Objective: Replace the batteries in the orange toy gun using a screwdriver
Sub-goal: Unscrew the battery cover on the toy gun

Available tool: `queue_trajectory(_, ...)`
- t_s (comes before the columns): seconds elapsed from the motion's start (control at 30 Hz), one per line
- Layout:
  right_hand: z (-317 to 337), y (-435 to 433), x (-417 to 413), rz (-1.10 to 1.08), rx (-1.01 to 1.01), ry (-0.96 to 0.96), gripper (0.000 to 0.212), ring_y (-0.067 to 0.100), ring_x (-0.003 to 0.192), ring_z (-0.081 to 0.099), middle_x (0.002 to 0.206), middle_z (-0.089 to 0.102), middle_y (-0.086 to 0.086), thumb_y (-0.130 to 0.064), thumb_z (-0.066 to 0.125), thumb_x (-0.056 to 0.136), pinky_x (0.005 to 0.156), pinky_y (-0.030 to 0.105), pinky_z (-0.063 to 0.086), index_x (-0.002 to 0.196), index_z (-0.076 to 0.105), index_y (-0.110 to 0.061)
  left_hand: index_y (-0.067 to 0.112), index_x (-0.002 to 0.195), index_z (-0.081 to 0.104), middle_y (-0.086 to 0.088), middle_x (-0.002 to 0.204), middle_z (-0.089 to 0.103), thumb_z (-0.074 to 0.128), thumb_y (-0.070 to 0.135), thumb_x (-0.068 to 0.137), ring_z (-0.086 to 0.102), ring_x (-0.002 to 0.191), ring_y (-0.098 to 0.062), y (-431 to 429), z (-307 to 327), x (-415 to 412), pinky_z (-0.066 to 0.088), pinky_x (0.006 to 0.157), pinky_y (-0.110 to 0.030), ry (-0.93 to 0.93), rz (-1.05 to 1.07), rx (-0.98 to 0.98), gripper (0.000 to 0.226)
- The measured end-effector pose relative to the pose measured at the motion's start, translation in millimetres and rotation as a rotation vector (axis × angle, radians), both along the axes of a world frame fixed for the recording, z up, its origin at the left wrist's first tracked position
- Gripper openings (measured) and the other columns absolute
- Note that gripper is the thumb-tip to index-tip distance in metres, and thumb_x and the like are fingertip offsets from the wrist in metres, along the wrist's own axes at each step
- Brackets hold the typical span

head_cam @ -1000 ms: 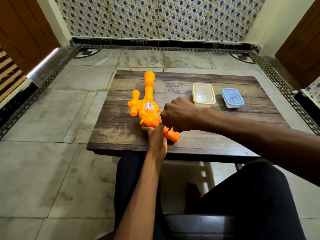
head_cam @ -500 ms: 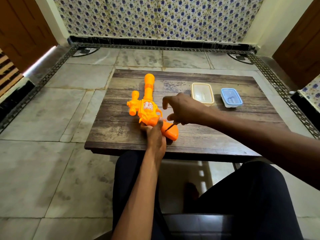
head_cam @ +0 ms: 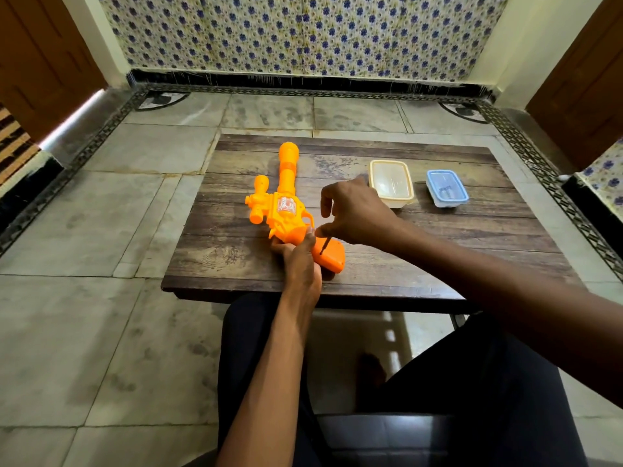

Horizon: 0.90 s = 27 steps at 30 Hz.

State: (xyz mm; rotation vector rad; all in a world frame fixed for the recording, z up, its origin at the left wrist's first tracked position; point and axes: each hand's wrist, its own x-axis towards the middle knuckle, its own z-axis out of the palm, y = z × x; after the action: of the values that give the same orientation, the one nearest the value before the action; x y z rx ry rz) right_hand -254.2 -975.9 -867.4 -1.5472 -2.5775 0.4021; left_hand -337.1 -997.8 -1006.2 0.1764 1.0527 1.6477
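Over the last second, our right hand [head_cam: 357, 214] has opened from a closed fist into a fingertip pinch on the screwdriver [head_cam: 324, 246], other fingers raised. The thin shaft stands tilted, its tip on the handle of the toy gun [head_cam: 286, 210]. Our left hand [head_cam: 298, 261] grips that handle from the near side. The toy gun lies flat on the table [head_cam: 438, 257], barrel pointing away. A cream box [head_cam: 391, 183] and a blue box [head_cam: 446, 188] sit to its right.
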Motion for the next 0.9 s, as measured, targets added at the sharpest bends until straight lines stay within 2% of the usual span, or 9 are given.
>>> queue_trajectory(0.1,1.6,-3.3,-3.3,-0.055,0.130,-0.175,0.048,0.026,0.073,0.051,0.068,0.045,0.004,-0.053,0.055,0.095,0.060,0.032,0.035,0.076,0.054,-0.009,0.003,0.150,0.033,-0.018,0.141,0.054,0.057,-0.002,0.095,0.062,0.110,-0.020,-1.2,0.9,-1.7,0.053,0.091,-0.035,-0.005,0.011,0.012,0.060)
queue_trajectory(0.17,3.4,-4.1,-3.8,-0.043,0.184,-0.225,0.053,0.026,0.066,0.048,0.064,0.043,0.005,-0.053,0.051,0.097,0.057,0.032,0.036,0.067,0.046,-0.010,0.003,0.149,0.035,-0.015,0.136,0.057,0.055,-0.003,0.096,0.065,0.099,-0.014,-0.7,2.8,-1.7,0.053,0.077,-0.026,-0.014,0.012,0.016,0.058)
queue_trajectory(0.27,6.2,-2.5,-0.2,0.092,0.149,-0.167,0.034,0.028,0.075,0.057,0.086,0.064,0.010,-0.042,0.068,0.091,0.063,0.035,0.047,0.092,0.061,-0.008,0.004,0.149,0.034,-0.014,0.137,0.057,0.055,-0.003,0.096,0.065,0.106,-0.017,2.7,4.8,-0.7,0.052,0.083,-0.030,-0.029,0.011,0.010,0.057)
queue_trajectory(0.33,8.8,-3.4,3.0,0.153,0.076,-0.127,0.035,0.024,0.077,0.058,0.096,0.067,0.009,-0.030,0.079,0.083,0.067,0.036,0.050,0.108,0.065,-0.012,0.005,0.149,0.034,-0.016,0.139,0.056,0.056,-0.002,0.096,0.063,0.113,-0.023,5.3,6.1,-0.5,0.052,0.089,-0.035,-0.039,0.025,0.007,0.058)
queue_trajectory(0.43,10.1,-2.0,4.4,0.186,0.006,-0.146,0.030,0.021,0.088,0.062,0.099,0.068,0.006,-0.019,0.083,0.078,0.072,0.034,0.051,0.106,0.071,-0.016,0.004,0.147,0.035,-0.016,0.137,0.057,0.055,-0.002,0.097,0.065,0.101,-0.018,7.7,7.4,-2.0,0.056,0.070,-0.027,-0.046,0.047,-0.007,0.055)
queue_trajectory(0.53,12.0,0.8,4.6,0.149,-0.022,-0.169,0.027,0.017,0.081,0.056,0.092,0.068,0.004,-0.036,0.073,0.088,0.069,0.030,0.045,0.101,0.073,-0.012,0.005,0.147,0.034,-0.015,0.133,0.058,0.057,-0.002,0.095,0.064,0.093,-0.015,9.1,8.7,-1.3,0.055,0.053,-0.021,-0.045,0.053,-0.035,0.057)
queue_trajectory(0.67,8.5,3.1,-3.0,0.066,0.039,-0.166,0.053,0.026,0.066,0.062,0.067,0.062,0.008,-0.052,0.052,0.097,0.067,0.036,0.055,0.083,0.067,-0.003,0.007,0.146,0.034,-0.013,0.131,0.058,0.053,0.000,0.098,0.062,0.098,-0.017,7.6,10.0,0.2,0.054,0.064,-0.026,-0.029,0.028,-0.048,0.052)
queue_trajectory(0.8,6.4,6.9,-11.0,0.078,0.098,-0.166,0.020,0.024,0.077,0.064,0.093,0.071,0.008,-0.031,0.068,0.092,0.064,0.031,0.052,0.100,0.072,-0.013,0.005,0.142,0.040,-0.011,0.124,0.064,0.054,-0.003,0.097,0.069,0.091,-0.007,8.6,6.4,-1.4,0.054,0.070,-0.021,-0.022,0.031,-0.004,0.048)
queue_trajectory(0.9,11.4,6.7,-12.2,0.126,0.022,-0.143,0.025,0.018,0.085,0.065,0.104,0.071,0.003,-0.022,0.082,0.079,0.058,0.023,0.039,0.102,0.072,-0.019,0.010,0.149,0.032,-0.009,0.138,0.055,0.054,-0.003,0.097,0.065,0.106,-0.016,9.3,3.9,-2.6,0.053,0.083,-0.030,-0.033,0.032,0.007,0.059)
